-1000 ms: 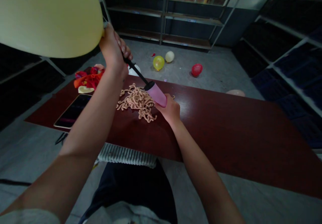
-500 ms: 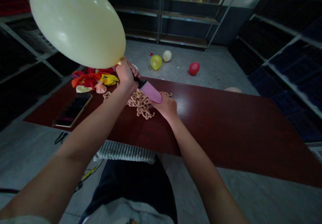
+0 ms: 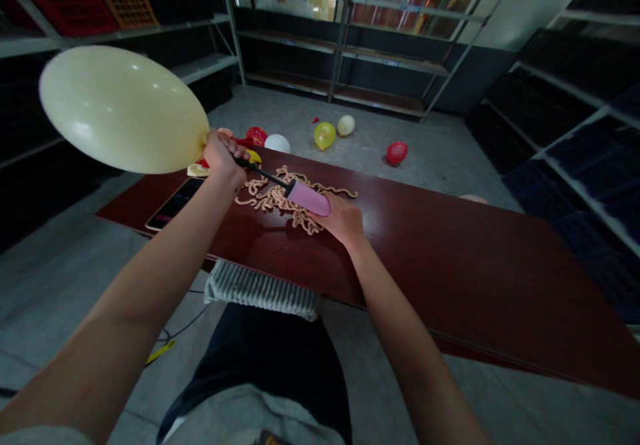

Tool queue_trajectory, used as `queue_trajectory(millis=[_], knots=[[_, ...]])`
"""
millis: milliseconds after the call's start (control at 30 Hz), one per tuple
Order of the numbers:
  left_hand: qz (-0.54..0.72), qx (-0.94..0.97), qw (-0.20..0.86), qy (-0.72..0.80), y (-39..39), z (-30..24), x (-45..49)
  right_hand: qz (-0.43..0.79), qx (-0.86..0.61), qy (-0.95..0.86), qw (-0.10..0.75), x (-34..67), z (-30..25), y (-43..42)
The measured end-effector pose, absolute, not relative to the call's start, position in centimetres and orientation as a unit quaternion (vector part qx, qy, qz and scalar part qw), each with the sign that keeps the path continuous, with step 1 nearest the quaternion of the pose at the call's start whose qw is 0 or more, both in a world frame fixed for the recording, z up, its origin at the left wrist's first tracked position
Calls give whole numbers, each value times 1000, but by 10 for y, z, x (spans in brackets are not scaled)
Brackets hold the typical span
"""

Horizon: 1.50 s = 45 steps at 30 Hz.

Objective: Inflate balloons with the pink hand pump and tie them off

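A large inflated pale-yellow balloon extends up and left from my left hand, which is closed around its neck and one end of a hand balloon pump. My right hand wraps around the far end of the pump's pink part. A stretch of thin black rod shows between the pink part and my left fingers. The balloon's mouth is hidden in my left grip. Below the pump, a tangle of beige curly strands lies on the dark red-brown table.
A phone lies at the table's left, by deflated balloons partly behind my left hand. Beyond the table, yellow, white and red balloons rest on the floor. Shelves stand around. A ribbed grey cushion touches the front edge.
My hands have moved apart, and more black rod shows between them. The balloon and my left hand have shifted left and lower in view. The view has tilted up somewhat.
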<state>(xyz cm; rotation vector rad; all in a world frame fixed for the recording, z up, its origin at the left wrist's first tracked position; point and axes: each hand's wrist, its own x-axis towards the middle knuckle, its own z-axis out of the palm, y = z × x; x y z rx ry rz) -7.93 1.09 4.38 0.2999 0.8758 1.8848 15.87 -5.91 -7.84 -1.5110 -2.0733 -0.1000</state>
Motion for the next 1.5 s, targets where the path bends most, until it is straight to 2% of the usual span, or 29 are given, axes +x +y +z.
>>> queue_trajectory(millis=[267, 433, 633, 767, 1033, 1133, 1233, 1367, 1500], knots=[[800, 142, 477, 335, 5, 89, -108, -11, -547, -777, 311, 156, -77, -60], [799, 258, 428, 333, 5, 126, -67, 42, -560, -743, 364, 164, -78, -57], [804, 334, 391, 298, 26, 142, -15, 39, -607, -667, 430, 173, -80, -54], [773, 338, 437, 311, 34, 124, 24, 47, -624, -638, 449, 171, -77, -53], [749, 220, 542, 313, 36, 38, 64, 71, -639, -608, 465, 184, -73, -56], [762, 146, 540, 328, 37, 25, 42, 140, -580, -618, 512, 187, -70, -55], [779, 96, 524, 331, 33, 21, 17, 259, -525, -559, 587, 180, -70, -53], [799, 78, 511, 308, 21, 14, 2, 409, -500, -457, 612, 169, -77, -55], [812, 91, 504, 278, 9, 6, 4, 440, -505, -352, 654, 164, -84, -54]])
